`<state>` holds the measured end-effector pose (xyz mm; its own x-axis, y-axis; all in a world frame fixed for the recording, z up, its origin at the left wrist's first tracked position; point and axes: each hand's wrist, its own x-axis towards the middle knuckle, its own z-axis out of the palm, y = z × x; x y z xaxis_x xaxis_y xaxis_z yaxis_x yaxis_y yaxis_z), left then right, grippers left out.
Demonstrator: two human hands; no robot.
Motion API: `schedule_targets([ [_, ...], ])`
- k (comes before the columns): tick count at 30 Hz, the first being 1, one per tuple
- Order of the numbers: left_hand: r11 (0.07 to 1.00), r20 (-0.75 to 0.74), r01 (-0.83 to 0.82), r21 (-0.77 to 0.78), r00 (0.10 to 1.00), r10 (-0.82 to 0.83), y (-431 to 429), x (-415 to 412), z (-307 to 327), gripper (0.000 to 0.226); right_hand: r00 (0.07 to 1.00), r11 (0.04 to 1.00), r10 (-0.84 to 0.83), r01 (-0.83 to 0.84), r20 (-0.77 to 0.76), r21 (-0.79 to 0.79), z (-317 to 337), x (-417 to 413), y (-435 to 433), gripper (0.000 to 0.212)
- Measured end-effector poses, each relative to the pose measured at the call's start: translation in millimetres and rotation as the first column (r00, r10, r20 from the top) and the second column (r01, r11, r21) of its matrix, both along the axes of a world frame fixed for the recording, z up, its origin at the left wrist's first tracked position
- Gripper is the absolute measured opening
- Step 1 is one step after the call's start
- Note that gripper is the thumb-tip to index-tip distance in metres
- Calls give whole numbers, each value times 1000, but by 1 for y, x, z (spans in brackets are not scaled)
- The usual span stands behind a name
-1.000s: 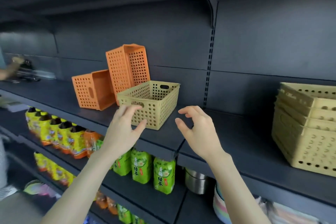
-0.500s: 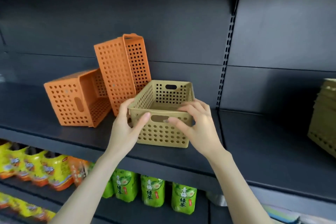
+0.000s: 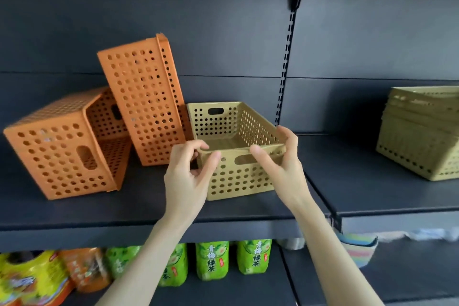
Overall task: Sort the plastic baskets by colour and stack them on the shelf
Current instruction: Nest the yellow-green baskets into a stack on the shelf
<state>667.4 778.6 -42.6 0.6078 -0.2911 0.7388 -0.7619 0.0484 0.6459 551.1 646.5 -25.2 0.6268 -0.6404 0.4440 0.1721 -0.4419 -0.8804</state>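
A yellow-green perforated basket (image 3: 238, 176) stands upright on the dark shelf (image 3: 139, 208). My left hand (image 3: 188, 179) pinches its near-left rim corner. My right hand (image 3: 280, 164) grips its near-right rim corner. Left of it, an orange basket (image 3: 146, 107) stands on end, leaning against the back panel. Another orange basket (image 3: 62, 151) lies on its side, opening facing right. At the far right sits a stack of yellow-green baskets (image 3: 422, 146) on the adjoining shelf section.
A slotted upright (image 3: 285, 62) divides the two shelf sections. Below, green tea bottles (image 3: 213, 261) and yellow and orange drink packs (image 3: 32, 278) line the lower shelf. Pastel-coloured stacked items (image 3: 357, 246) sit under the right section.
Both hands reached the yellow-green basket and closed on its near rim. My view moved closer and to the right, bringing the stack at the right further into view.
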Motion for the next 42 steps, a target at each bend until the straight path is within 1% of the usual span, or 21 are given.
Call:
schedule_targets([
  [3, 999, 16, 22, -48, 1000, -22, 1, -5, 0, 25, 999, 995, -40, 41, -7, 95, 0, 5, 3, 111],
  [4, 997, 18, 42, -67, 999, -41, 1, -7, 0, 24, 999, 988, -39, 41, -17, 150, 0, 5, 5, 118],
  [5, 994, 14, 65, -82, 998, -65, 2, -8, -1, 23, 999, 979, -31, 36, -25, 203, 1, 3, 7, 116],
  [6, 991, 5, 89, -96, 996, -89, 3, -11, -1, 23, 999, 970, -20, 26, -27, 241, 1, 0, 9, 106],
  [7, 987, -5, 114, -111, 993, -115, 3, -14, -1, 24, 1000, 965, -8, 14, -24, 261, 2, -5, 11, 90],
  [9, 978, -10, 156, -140, 987, -159, 3, -22, -3, 25, 1000, 965, -14, 13, 2, 261, 3, -14, 13, 66],
  [11, 967, -33, 197, -164, 978, -204, 1, -34, -3, 26, 998, 969, -46, 36, 36, 243, 6, -26, 10, 58],
  [13, 947, -127, 251, -200, 952, -279, -3, -48, 2, 37, 996, 972, -63, 46, 67, 229, 12, -41, 5, 57],
  [16, 925, -356, 293, -243, 860, -365, -18, -59, 16, 53, 990, 980, -68, 43, 122, 196, 18, -69, -1, 60],
  [17, 924, -413, 306, -229, 829, -377, -24, -62, 20, 54, 988, 982, -70, 45, 136, 181, 19, -79, -4, 62],
  [18, 921, -447, 331, -208, 805, -390, -30, -65, 23, 49, 986, 985, -72, 46, 150, 168, 20, -89, -6, 62],
  [20, 909, -467, 378, -178, 780, -416, -42, -79, 27, 38, 984, 988, -67, 41, 166, 152, 19, -111, -14, 65],
  [22, 894, -467, 400, -200, 763, -446, -55, -102, 28, 33, 982, 988, -57, 29, 181, 153, 19, -136, -23, 68],
  [24, 867, -460, 416, -273, 735, -498, -68, -132, 32, 36, 981, 988, -49, 20, 189, 152, 19, -163, -37, 70],
  [27, 785, -485, 463, -411, 618, -619, -89, -180, 40, 49, 977, 990, -30, 0, 210, 138, 21, -205, -60, 71],
  [29, 759, -500, 473, -448, 571, -651, -102, -210, 42, 51, 972, 993, -38, 10, 231, 121, 24, -232, -76, 73],
  [33, 742, -490, 441, -505, 561, -667, -129, -258, 44, 50, 980, 994, -29, 7, 199, 111, 34, -273, -104, 86],
  [36, 731, -447, 428, -532, 591, -672, -150, -287, 50, 55, 980, 995, -36, 18, 193, 94, 47, -291, -121, 85],
  [39, 732, -401, 433, -526, 633, -662, -173, -304, 55, 64, 972, 999, -14, 3, 235, 50, 60, -303, -143, 100],
  [40, 733, -388, 440, -518, 643, -660, -180, -308, 57, 65, 968, 999, -24, 15, 250, 38, 63, -308, -151, 100],
  [42, 750, -364, 447, -488, 677, -640, -196, -314, 64, 62, 956, 999, -46, 45, 291, 9, 70, -316, -169, 93],
])
